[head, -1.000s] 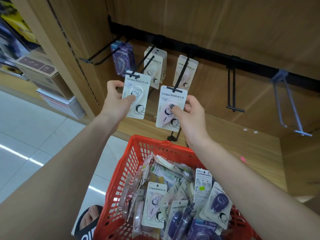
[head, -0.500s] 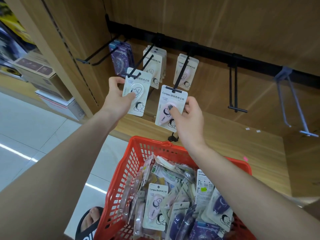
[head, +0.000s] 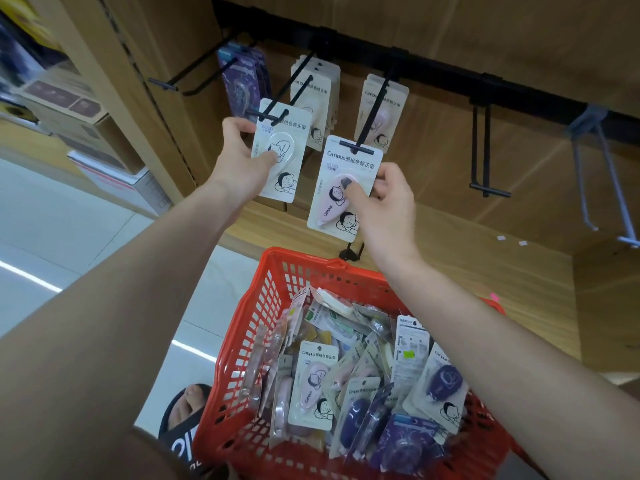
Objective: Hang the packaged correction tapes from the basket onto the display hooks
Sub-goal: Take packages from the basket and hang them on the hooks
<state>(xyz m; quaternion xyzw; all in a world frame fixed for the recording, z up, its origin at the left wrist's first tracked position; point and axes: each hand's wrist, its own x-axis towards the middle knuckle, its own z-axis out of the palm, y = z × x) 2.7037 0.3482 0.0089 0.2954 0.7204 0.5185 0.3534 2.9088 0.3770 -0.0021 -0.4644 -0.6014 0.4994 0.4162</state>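
Pink tape card [head: 343, 188], pinched by the right hand [head: 384, 202]: "Campus 原纸色修正带", "GOOD TIME"; "Campus" again on the tape body.
White tape card [head: 280, 150], pinched by the left hand [head: 239, 157]: "GOOD TIME", "色修正带".
Card in the red basket [head: 313, 384]: "Campus 原纸色修正带".

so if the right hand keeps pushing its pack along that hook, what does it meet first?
Likely the packs already hanging on that hook. The right hand holds the pink pack at the hook's tip; depth is unclear.
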